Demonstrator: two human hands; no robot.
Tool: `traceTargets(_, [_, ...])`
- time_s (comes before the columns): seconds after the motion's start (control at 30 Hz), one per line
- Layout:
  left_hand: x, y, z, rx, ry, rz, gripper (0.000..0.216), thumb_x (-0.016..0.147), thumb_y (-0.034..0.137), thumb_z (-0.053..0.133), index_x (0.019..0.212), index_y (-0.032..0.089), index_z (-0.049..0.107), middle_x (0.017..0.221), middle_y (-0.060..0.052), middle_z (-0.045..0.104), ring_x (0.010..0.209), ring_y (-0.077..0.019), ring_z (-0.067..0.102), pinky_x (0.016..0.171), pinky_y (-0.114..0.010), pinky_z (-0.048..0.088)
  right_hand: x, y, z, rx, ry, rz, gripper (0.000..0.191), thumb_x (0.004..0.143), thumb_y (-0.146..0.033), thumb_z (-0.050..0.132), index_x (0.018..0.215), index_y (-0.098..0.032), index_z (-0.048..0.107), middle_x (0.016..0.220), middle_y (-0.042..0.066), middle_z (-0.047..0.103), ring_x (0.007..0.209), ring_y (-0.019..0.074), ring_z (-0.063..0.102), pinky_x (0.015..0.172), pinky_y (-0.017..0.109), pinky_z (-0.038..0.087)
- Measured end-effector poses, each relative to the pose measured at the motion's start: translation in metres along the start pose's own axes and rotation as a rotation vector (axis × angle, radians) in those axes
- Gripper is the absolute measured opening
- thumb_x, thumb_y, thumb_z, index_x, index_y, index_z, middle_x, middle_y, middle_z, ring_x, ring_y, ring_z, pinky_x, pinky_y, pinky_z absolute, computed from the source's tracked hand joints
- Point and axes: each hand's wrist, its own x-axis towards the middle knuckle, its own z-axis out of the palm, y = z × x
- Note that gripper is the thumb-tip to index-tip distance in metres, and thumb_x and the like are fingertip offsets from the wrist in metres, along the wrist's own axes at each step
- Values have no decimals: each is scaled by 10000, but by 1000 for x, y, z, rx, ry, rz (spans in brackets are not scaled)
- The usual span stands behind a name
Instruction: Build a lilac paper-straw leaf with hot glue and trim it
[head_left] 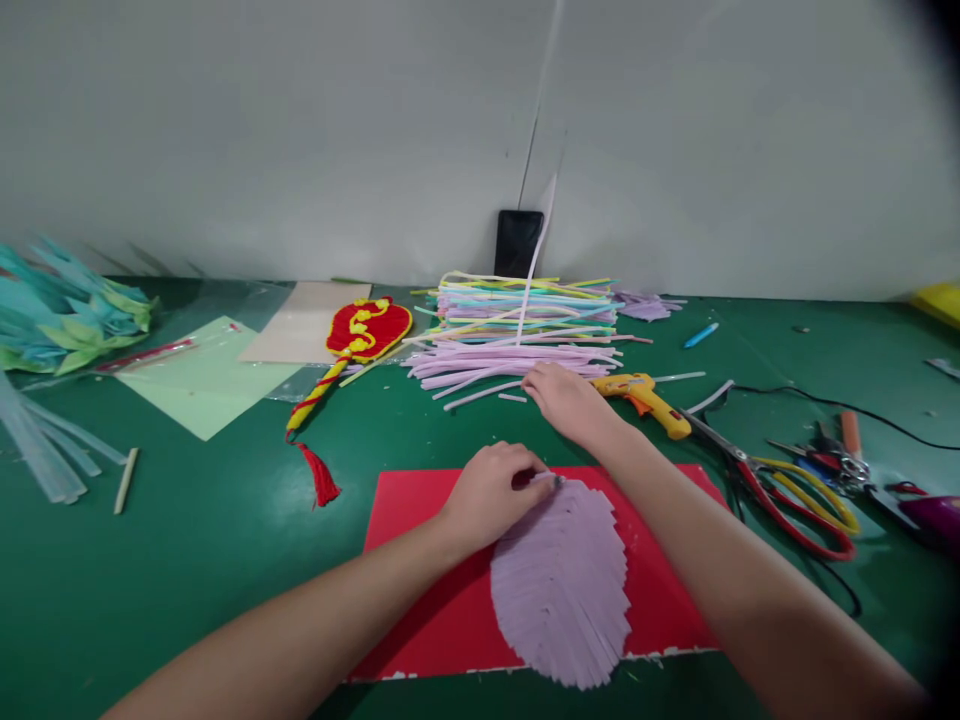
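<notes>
A leaf-shaped piece of lilac pipe cleaners [562, 590] lies on a red sheet [420, 540] in front of me. My left hand [491, 495] rests on the leaf's top end, fingers curled and pressing a lilac strip there. My right hand [566, 400] reaches forward to the pile of lilac and pastel pipe cleaners [517, 335], fingertips closed on the near lilac strands. A yellow-orange glue gun [645, 398] lies just right of that hand.
Red-and-yellow scissors [787, 495] and small tools lie at right with a black cable. A red and yellow tasselled ornament [352, 350], paper sheets [202, 380], clear glue sticks [45, 450] and teal paper leaves [60, 310] lie at left. A black phone [517, 242] leans on the wall.
</notes>
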Motion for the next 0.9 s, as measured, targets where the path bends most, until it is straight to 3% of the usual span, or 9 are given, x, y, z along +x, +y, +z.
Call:
traceTargets(0.33, [0,0,0,10,7,2,156,849,307,562,799,202,666,851,-7,704,818,-172,601,799,-322,410,13,1,6,1,-4,44,296,907,-150,399,1089,-104,627,1062,147,596,1013,250,560,879,357,427])
traceTargets(0.5, [0,1,-1,2,-4,-9,171,854,310,555,797,196,669,846,-8,704,807,-168,601,813,-324,406,-2,-1,-2,65,33,17,285,903,-165,415,1075,-156,643,1014,94,626,964,202,585,876,316,435])
traceTargets(0.6, [-1,1,-1,-8,-5,-13,169,854,309,557,800,197,671,847,-7,703,809,-169,597,795,-320,407,-22,5,-11,92,153,97,279,898,-163,404,1050,-168,638,1017,86,626,975,204,576,883,325,429])
traceTargets(0.73, [-1,2,-2,-6,-18,-17,158,853,296,555,800,202,670,846,-1,699,804,-165,591,783,-317,406,-58,34,-19,77,355,277,216,859,-220,472,970,-170,651,947,89,631,903,225,573,849,343,437])
traceTargets(0.9, [0,3,-3,-12,-28,-48,154,856,296,549,786,210,656,846,10,697,809,-163,593,807,-326,397,-104,93,-19,-157,287,541,363,837,-402,506,1052,-146,644,994,129,623,940,278,553,830,382,429])
